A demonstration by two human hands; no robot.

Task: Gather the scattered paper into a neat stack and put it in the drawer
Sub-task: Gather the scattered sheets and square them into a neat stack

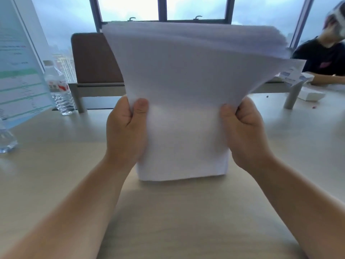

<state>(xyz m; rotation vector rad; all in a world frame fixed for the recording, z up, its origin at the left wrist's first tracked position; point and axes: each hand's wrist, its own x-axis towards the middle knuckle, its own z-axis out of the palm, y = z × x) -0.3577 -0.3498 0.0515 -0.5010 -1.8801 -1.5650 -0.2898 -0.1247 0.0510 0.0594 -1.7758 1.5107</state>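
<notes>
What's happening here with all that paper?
A person is holding a stack of white paper upright on a pale table, its bottom edge on or just above the top. The left hand grips one side and the right hand the other, thumbs in front. The top edges are still fanned unevenly, so the stack isn't squared up yet. No drawer is in view. A water bottle stands at left.

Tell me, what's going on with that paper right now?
Left hand and right hand grip paper stack. Stack upright, bottom edge on table. No drawer visible.
</notes>
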